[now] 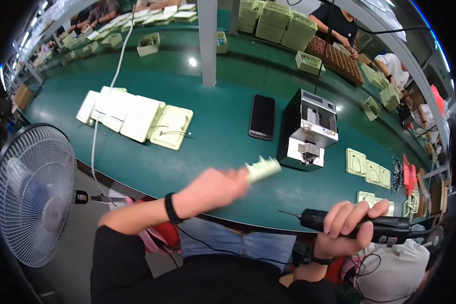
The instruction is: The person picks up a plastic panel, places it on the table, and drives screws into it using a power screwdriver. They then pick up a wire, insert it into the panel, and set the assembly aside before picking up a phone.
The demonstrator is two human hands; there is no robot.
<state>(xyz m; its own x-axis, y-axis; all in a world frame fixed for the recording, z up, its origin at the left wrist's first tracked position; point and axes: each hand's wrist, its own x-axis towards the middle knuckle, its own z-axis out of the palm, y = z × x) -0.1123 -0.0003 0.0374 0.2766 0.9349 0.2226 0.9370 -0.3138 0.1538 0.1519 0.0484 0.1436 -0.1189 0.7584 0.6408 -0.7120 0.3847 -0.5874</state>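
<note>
Pale plastic part (262,168), small and cream-coloured with a ridged edge, is held above the green tabletop (223,147) near the middle of the view, pinched at its lower end in the closed grip of the left hand (213,190); both part and fingers are blurred, so the exact finger placement cannot be told. A black band is worn on the left wrist. At about four o'clock from the part, a black electric screwdriver (359,224) is wrapped in the closed grip of the right hand (342,228), lying nearly level with its thin bit pointed toward nine o'clock, over the near edge of the tabletop. At about one o'clock from the part, a black-and-white screw feeder box (309,129) is stood on the tabletop, with a dark phone (262,117) laid flat just beside it at its nine o'clock. At ten o'clock, well apart, flat cream plastic panels (137,116) are spread in an overlapping row, with a white cable run across them. At three o'clock from the feeder, several smaller cream parts (368,168) are laid side by side. A white standing fan (33,190) is seen at eight o'clock, off the tabletop. Other people are seated at the far side.
</note>
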